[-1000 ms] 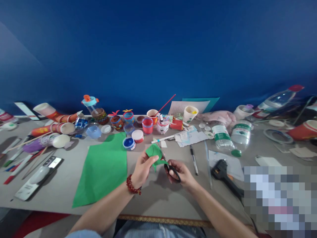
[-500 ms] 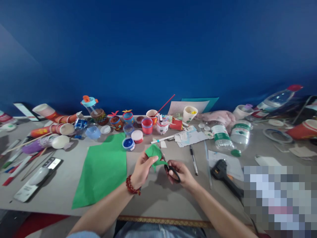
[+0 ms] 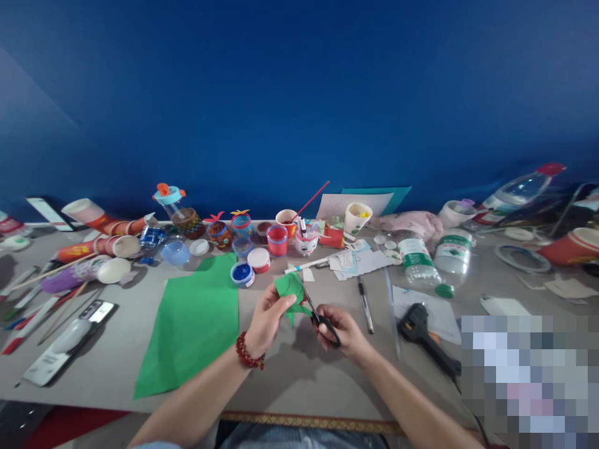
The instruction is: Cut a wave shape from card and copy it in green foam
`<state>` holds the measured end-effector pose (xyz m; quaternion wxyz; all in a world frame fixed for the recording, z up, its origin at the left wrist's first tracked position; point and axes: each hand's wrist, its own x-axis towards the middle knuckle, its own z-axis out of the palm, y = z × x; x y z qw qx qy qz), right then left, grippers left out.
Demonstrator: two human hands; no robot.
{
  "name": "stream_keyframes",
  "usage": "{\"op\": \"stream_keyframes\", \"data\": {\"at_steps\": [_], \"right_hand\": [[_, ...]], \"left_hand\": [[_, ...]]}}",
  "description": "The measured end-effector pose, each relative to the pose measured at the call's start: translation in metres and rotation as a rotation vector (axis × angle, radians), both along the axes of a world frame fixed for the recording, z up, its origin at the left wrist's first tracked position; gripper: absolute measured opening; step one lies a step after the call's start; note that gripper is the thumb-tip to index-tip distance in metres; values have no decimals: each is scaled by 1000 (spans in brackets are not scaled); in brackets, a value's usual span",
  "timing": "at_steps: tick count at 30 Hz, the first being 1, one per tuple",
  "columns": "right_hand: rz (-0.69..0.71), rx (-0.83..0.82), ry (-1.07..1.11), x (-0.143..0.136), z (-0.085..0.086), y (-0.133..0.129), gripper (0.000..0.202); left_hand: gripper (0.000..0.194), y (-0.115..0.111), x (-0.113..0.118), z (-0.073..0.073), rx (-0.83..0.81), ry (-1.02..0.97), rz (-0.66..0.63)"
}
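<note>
My left hand [image 3: 271, 315] pinches a small piece of green paper [image 3: 289, 285], which has a dark curved line on it and a strip hanging from its lower edge. My right hand [image 3: 340, 329] is closed around the black handles of a pair of scissors [image 3: 333, 332]. Their blades reach up and left against the right side of the green piece. On the table to the left lies a large green sheet [image 3: 196, 330] with one upper corner cut away. An open jar of blue paint [image 3: 242, 273] stands just beyond my left hand.
A black pen [image 3: 365, 304] and a glue gun [image 3: 428, 343] lie to the right. Behind stand a red paint cup [image 3: 277, 241], painted pots [image 3: 219, 234] and plastic bottles [image 3: 418, 260]. A phone [image 3: 70, 343] rests at left, near paper-cup rolls [image 3: 93, 247].
The scissor blades show more widely parted at the green piece than before. Both hands stay in nearly the same place, and the view has shifted slightly.
</note>
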<state>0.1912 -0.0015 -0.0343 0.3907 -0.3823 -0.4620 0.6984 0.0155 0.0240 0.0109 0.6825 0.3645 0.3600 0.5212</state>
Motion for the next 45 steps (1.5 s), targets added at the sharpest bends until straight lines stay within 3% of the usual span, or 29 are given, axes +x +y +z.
{"op": "stream_keyframes", "data": {"at_steps": [20, 26, 31, 37, 45], "right_hand": [[10, 7, 2, 0, -1, 0, 54], [78, 7, -14, 8, 4, 1, 55], [153, 1, -42, 14, 8, 3, 53], [140, -11, -54, 16, 8, 4, 52], [144, -6, -65, 16, 9, 5, 51]], "left_hand": [[14, 8, -7, 3, 85, 57, 65], [14, 15, -13, 3, 139, 54, 31], [17, 20, -20, 6, 164, 50, -87], [23, 23, -23, 10, 159, 107, -169], [21, 25, -23, 8, 199, 273, -65]]}}
